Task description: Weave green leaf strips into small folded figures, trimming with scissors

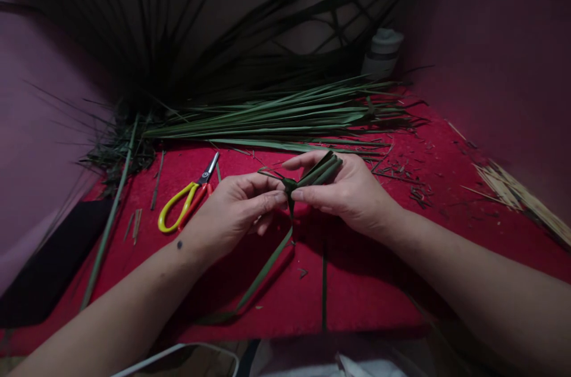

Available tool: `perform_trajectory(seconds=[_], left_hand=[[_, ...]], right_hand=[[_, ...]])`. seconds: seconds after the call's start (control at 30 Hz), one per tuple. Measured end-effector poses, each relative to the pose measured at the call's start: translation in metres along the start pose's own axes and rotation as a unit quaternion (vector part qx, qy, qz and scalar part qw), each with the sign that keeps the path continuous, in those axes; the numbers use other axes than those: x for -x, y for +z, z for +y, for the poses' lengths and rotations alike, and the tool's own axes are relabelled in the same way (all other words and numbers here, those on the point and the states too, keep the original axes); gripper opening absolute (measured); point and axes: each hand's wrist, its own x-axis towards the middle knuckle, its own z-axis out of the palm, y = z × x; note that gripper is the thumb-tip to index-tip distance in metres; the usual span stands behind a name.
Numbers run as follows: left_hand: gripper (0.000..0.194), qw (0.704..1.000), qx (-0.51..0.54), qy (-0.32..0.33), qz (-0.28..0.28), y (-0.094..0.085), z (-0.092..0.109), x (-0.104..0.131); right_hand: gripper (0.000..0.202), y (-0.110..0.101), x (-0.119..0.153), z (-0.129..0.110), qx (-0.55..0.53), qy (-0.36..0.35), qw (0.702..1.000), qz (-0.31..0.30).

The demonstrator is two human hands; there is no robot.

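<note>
At the centre of the frame, the left hand (232,204) pinches a folded leaf (319,173) at its knot (289,185) while the right hand (357,189) grips the bundled folds, presumably so nothing slips loose.

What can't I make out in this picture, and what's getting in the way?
- Folded leaf, head view: partly hidden by the fingers of the left hand and right hand.
- Scissors, head view: part of the red handle is behind the left hand.
- Pale sticks, head view: far ends cut off by the right edge.
- White cable, head view: cut off by the bottom edge.
</note>
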Motion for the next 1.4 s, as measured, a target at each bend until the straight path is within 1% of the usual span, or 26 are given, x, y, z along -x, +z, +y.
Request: perform_trajectory(seconds=[0.1, 0.17, 0.23, 0.33, 0.4, 0.5, 0.63, 0.77, 0.83, 0.9, 1.0, 1.07, 1.17, 1.2, 1.27, 1.33, 1.4], left_hand=[[0.013, 0.999, 0.036, -0.009, 0.013, 0.001, 0.001, 0.000], [0.014, 0.998, 0.062, -0.014, -0.007, 0.001, 0.003, 0.001], [0.014, 0.995, 0.089, -0.014, -0.043, 0.000, 0.004, 0.002], [0.014, 0.990, 0.111, -0.026, -0.088, -0.005, 0.002, 0.003], [0.015, 0.987, 0.116, -0.035, -0.103, -0.007, 0.000, 0.003], [0.011, 0.985, 0.125, -0.033, -0.111, -0.009, -0.001, 0.002], [0.006, 0.990, 0.111, -0.004, -0.082, -0.007, 0.001, 0.003], [0.008, 0.997, 0.059, 0.036, -0.022, 0.000, 0.004, 0.007], [0.009, 0.999, 0.019, 0.047, 0.002, 0.001, 0.006, 0.008], [0.010, 0.999, -0.018, 0.046, 0.007, 0.002, 0.006, 0.006], [0.012, 0.998, -0.066, 0.023, -0.007, -0.001, 0.004, 0.000], [0.012, 0.996, -0.089, 0.018, -0.001, -0.003, 0.002, -0.003], [0.014, 0.989, -0.142, 0.038, 0.032, -0.007, 0.000, -0.001], [0.018, 0.986, -0.161, 0.031, 0.035, -0.009, 0.002, 0.001], [0.030, 0.984, -0.177, -0.011, 0.008, -0.012, 0.008, 0.008], [0.039, 0.988, -0.149, -0.044, -0.026, -0.013, 0.016, 0.013], [0.036, 0.991, -0.128, -0.027, -0.016, -0.012, 0.022, 0.015]], right_hand=[[0.046, 0.001, 0.001, -0.002, 0.032, 0.001, 0.999, 0.009], [0.045, 0.002, 0.001, -0.004, 0.060, -0.017, 0.998, 0.000], [0.042, 0.002, 0.002, -0.004, 0.098, -0.052, 0.994, -0.014], [0.038, 0.002, 0.003, -0.004, 0.166, -0.126, 0.978, -0.028], [0.035, 0.003, 0.004, -0.002, 0.194, -0.169, 0.966, -0.037], [0.030, 0.005, 0.006, 0.000, 0.206, -0.201, 0.956, -0.046], [0.026, 0.005, 0.006, 0.002, 0.189, -0.215, 0.958, -0.028], [0.023, 0.005, 0.006, 0.001, 0.178, -0.186, 0.966, -0.024], [0.019, 0.006, 0.007, 0.000, 0.173, -0.184, 0.968, -0.011], [0.016, 0.006, 0.008, 0.000, 0.178, -0.206, 0.962, 0.005], [0.016, 0.006, 0.008, 0.001, 0.201, -0.244, 0.949, 0.008], [0.016, 0.005, 0.007, 0.002, 0.191, -0.236, 0.953, 0.006], [0.016, 0.005, 0.004, 0.001, 0.110, -0.166, 0.980, -0.004], [0.016, 0.005, 0.003, 0.001, 0.076, -0.138, 0.988, -0.008], [0.015, 0.005, 0.001, 0.000, 0.018, -0.089, 0.996, -0.001], [0.016, 0.003, 0.001, 0.000, -0.017, -0.055, 0.998, 0.016], [0.017, 0.001, 0.000, 0.001, -0.038, -0.034, 0.999, 0.019]])
